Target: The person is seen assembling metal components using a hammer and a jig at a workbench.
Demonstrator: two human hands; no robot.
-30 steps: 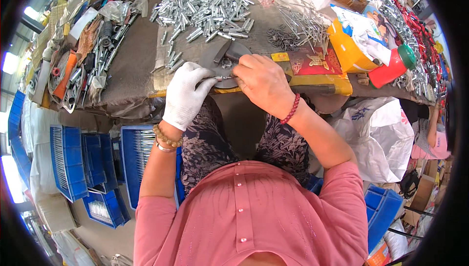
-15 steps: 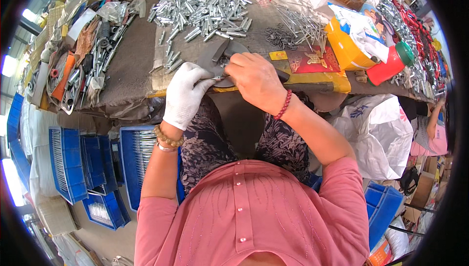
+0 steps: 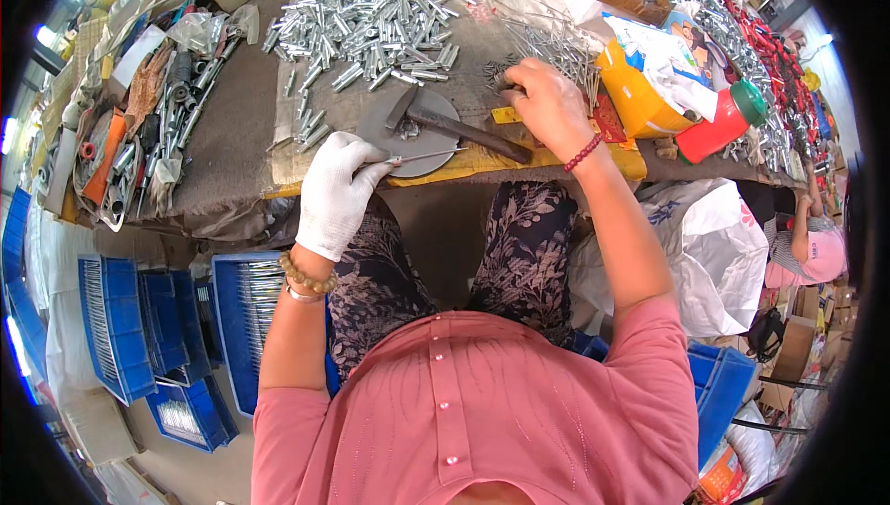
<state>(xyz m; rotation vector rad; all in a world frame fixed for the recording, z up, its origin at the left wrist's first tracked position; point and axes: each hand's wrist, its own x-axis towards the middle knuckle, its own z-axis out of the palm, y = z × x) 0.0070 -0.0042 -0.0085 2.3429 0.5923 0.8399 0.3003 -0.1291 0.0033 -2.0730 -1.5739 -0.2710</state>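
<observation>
My left hand (image 3: 336, 188), in a white glove, pinches a thin metal rod (image 3: 432, 154) that points right over a round grey metal plate (image 3: 375, 123). A hammer (image 3: 473, 137) lies across that plate, its handle reaching toward the right. Farther right, my bare right hand (image 3: 553, 111) is at a small heap of dark metal pieces (image 3: 494, 69). Its fingers are curled together, and whatever they grip is hidden. Just behind that hand lie loose thin metal rods (image 3: 554, 44). A yellow card (image 3: 505, 115) sits beside its wrist side.
A big pile of silver metal tubes (image 3: 366, 27) covers the bench's far middle. Tools (image 3: 176, 102) crowd the left side. At right stand a yellow container (image 3: 640, 88) and a red jar with green lid (image 3: 712, 134). Blue crates (image 3: 248, 319) stand below left. Another person (image 3: 807, 250) is at far right.
My right hand has left the plate and moved right to the dark pieces. The hammer now rests across the plate, and the rod in my left hand has come into view.
</observation>
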